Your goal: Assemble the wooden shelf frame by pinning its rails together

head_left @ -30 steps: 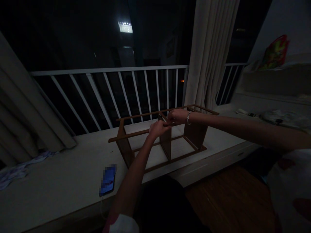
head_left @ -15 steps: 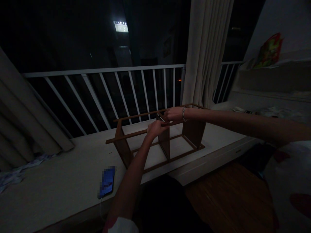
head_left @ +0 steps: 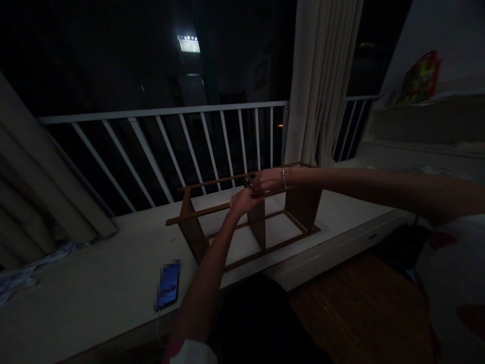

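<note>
Wooden rack (head_left: 261, 230) is lying lengthwise on a white ledge (head_left: 94, 273). At the rack's middle board (head_left: 256, 220), left hand (head_left: 243, 201) is holding the front upper rail (head_left: 210, 209); right hand (head_left: 267, 181), wearing a bracelet (head_left: 283, 178), is bending beside it. Phone (head_left: 168, 285) is resting front-left of the rack; railing (head_left: 182, 110) is standing behind it.

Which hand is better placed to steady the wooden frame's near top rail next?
Likely the left hand: it is already on the near top rail, beside the middle panel. The right hand sits slightly farther back, near that panel's upper edge; whether it holds anything is unclear.
</note>
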`<action>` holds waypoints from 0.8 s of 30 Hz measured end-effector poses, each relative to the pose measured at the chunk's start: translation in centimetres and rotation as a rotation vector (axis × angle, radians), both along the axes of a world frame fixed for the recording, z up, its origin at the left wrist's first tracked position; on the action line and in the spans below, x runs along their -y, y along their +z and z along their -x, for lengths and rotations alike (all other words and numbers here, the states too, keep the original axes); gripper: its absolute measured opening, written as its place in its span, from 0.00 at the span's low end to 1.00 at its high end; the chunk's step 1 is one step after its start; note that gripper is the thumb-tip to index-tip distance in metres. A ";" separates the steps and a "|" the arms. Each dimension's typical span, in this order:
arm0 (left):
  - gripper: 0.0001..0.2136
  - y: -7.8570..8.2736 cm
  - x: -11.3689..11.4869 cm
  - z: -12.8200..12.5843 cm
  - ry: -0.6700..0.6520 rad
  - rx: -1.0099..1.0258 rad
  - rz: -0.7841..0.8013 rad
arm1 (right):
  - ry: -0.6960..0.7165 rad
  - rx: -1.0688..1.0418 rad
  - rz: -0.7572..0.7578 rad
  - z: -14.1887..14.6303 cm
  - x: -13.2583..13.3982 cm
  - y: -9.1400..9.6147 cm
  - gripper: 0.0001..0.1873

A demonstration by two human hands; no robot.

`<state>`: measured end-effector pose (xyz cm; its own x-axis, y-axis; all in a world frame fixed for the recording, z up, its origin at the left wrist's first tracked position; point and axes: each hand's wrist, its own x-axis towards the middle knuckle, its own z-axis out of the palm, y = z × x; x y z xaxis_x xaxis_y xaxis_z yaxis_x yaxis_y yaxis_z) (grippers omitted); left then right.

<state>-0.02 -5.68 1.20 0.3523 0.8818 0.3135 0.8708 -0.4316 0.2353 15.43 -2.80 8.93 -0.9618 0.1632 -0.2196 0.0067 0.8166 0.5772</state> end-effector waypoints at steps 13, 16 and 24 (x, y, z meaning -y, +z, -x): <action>0.17 -0.3 -0.7 0.1 -0.069 0.067 0.032 | -0.338 -0.314 0.154 -2.3 0.0 -1.7 0.09; 0.17 -0.4 -0.7 0.0 -0.071 0.074 0.025 | -0.515 -0.342 0.152 -2.1 0.6 -1.5 0.11; 0.19 -0.5 -0.8 -0.1 -0.072 0.088 0.033 | -0.600 -0.313 0.101 -1.8 0.8 -1.5 0.16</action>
